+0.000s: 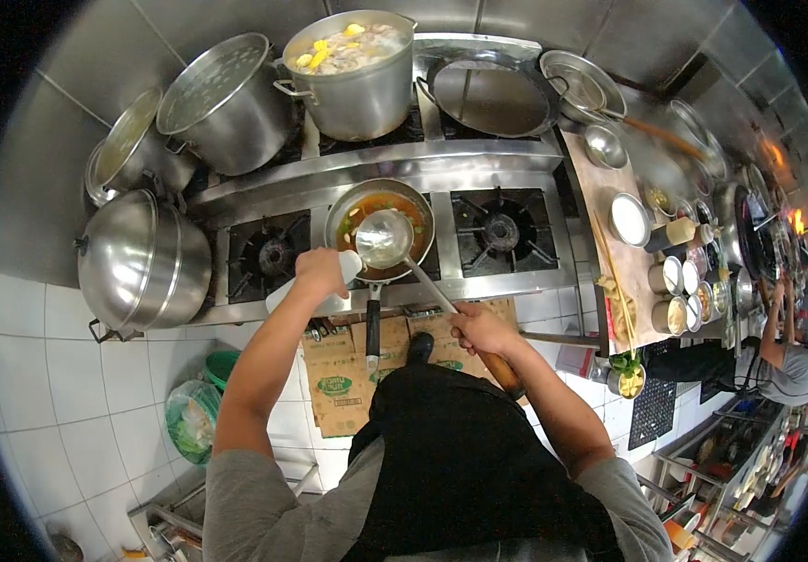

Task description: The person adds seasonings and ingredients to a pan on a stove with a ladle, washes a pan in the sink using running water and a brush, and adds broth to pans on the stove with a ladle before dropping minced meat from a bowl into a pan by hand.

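My left hand (319, 273) is closed around a white bottle (350, 265). The bottle is tipped on its side, with its right end beside the ladle's bowl; whether anything flows from it I cannot tell. My right hand (483, 330) grips the shaft of a ladle (385, 239), near its wooden handle. The ladle's round metal bowl is over the frying pan (333, 225) and appears to contain clear liquid. Reddish-orange broth with green and pale pieces (352, 217) shows in the pan. The pan sits on the middle front burner, its black handle pointing toward me.
Bare burners (501, 231) flank the pan. Behind stand a pot of broth with yellow pieces (352, 89), a tall pot (226, 108) and a wok (493, 94). A domed steamer (141, 258) is left. Seasoning containers (629, 220) line the right counter. A co-worker (783, 361) stands far right.
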Available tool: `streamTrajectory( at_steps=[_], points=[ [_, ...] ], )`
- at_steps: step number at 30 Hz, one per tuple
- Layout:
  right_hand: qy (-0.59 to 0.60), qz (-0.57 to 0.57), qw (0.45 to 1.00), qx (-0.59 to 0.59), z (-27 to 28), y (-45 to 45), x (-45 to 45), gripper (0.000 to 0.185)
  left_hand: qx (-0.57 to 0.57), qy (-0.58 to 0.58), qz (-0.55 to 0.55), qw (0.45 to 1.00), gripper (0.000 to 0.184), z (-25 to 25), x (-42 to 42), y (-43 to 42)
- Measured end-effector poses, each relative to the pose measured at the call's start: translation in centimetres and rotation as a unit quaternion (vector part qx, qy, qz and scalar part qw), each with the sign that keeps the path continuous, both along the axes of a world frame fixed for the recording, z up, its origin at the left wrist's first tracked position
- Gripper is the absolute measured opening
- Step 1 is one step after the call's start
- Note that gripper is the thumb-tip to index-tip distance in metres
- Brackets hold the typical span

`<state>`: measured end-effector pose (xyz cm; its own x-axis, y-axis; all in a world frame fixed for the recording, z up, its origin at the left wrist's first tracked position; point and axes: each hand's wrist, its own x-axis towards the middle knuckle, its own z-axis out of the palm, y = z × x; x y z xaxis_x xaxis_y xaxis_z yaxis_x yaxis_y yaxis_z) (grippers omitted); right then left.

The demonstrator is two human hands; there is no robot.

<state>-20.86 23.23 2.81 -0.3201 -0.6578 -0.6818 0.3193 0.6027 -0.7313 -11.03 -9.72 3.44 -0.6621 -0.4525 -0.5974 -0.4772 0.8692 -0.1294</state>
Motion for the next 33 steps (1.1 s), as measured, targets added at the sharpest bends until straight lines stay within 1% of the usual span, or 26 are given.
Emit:
streamTrajectory(
  at_steps=[3, 9, 12, 15, 16, 17, 18, 21, 22, 23, 24, 27, 30, 33],
  points=[
    [-0.010, -0.007, 1.000, 0.000, 0.6, -0.2, 0.2, 0.023, -0.009, 0.014, -0.012, 1.000, 0.084, 0.1, 0.0, -0.1],
    [-0.009, -0.013, 1.000, -0.002, 1.3, -0.7, 0.3, 0.021, -0.003, 0.000, -0.009, 1.000, 0.082, 0.6, -0.5, -0.6],
    [0.014, 0.004, 1.000, 0.009, 1.7, -1.0, -0.1, 0.027, 0.009, 0.012, -0.014, 1.000, 0.080, 0.5, -0.6, -1.3],
    [0.151, 0.048, 0.987, 0.016, 3.0, -1.2, 0.5, 0.034, -0.004, 0.034, -0.001, 0.999, 0.078, 1.1, -0.8, -1.3],
    [0.300, 0.067, 0.951, 0.009, 1.2, -0.9, 0.9, 0.035, 0.002, 0.042, 0.002, 0.999, 0.077, 0.8, -0.9, -1.6],
    [0.443, 0.085, 0.893, 0.002, -2.1, -0.5, 1.5, 0.036, 0.008, 0.051, 0.006, 0.999, 0.076, 0.3, -1.0, -2.0],
    [0.574, 0.101, 0.813, -0.005, -4.0, -0.2, 1.7, 0.037, 0.014, 0.060, 0.010, 0.998, 0.075, 0.0, -1.2, -2.4],
    [0.584, 0.036, 0.803, -0.112, -4.5, -0.1, 1.4, 0.038, 0.014, 0.056, 0.008, 0.998, 0.074, -0.2, -1.9, -2.7],
    [0.428, 0.014, 0.900, -0.083, -3.3, -0.5, 1.2, 0.036, 0.009, 0.055, 0.000, 0.998, 0.073, -0.2, -2.0, -2.7],
    [0.256, -0.010, 0.965, -0.051, -1.8, -0.8, 0.8, 0.034, 0.004, 0.053, -0.010, 0.999, 0.073, -0.2, -2.0, -2.7],
    [0.076, -0.036, 0.996, -0.018, -0.6, -1.0, 0.5, 0.032, -0.002, 0.053, -0.021, 0.998, 0.073, -0.1, -2.3, -2.7],
    [-0.022, -0.070, 0.997, -0.003, 0.0, -1.3, 0.5, 0.027, -0.002, -0.028, -0.049, 0.998, 0.071, 0.2, -3.3, -2.6],
    [-0.044, -0.088, 0.995, -0.016, 0.0, -1.4, 1.1, 0.024, -0.015, -0.021, -0.067, 0.997, 0.066, -0.5, -3.5, -2.6],
    [-0.033, -0.075, 0.996, -0.026, -0.7, -1.3, 1.4, 0.024, -0.003, -0.041, -0.087, 0.995, 0.071, -0.2, -3.7, -2.7]
  ],
)
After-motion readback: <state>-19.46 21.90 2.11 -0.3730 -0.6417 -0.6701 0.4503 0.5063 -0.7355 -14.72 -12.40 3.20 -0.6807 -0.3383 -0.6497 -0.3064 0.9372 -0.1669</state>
